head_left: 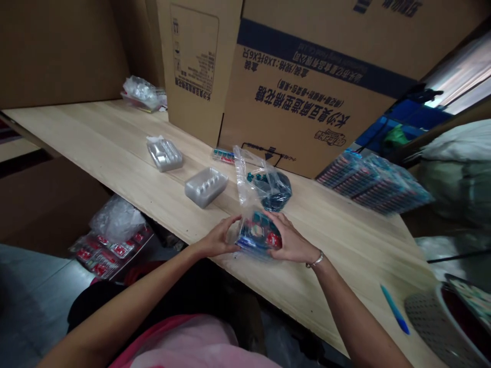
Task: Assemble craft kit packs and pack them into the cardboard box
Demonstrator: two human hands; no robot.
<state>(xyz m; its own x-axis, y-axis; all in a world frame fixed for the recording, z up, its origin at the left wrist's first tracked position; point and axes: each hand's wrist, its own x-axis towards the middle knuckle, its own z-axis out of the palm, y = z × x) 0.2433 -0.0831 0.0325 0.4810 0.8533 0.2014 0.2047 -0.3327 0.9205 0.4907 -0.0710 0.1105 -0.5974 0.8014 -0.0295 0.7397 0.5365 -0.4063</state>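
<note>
At the table's front edge, a clear plastic bag with blue and red printed packs [258, 232] inside is held between my two hands. My left hand [220, 237] grips its left side, thumb on top and fingers low. On the opposite side, my right hand [293, 240], with a bracelet at the wrist, wraps round the packs. Just behind them lies a dark teal bundle [278, 191] with loose clear film over it. To the left sit two stacks of clear plastic trays, a nearer one [206, 187] and a farther one [164, 154]. Motion blurs the packs' print.
A large printed cardboard box [284, 107] stands at the back of the wooden table [337, 255]. Rows of teal packs [376, 181] are stacked at right. A blue pen [395, 309] lies near a perforated basket [433, 322]. Red packs [111, 250] sit below, left.
</note>
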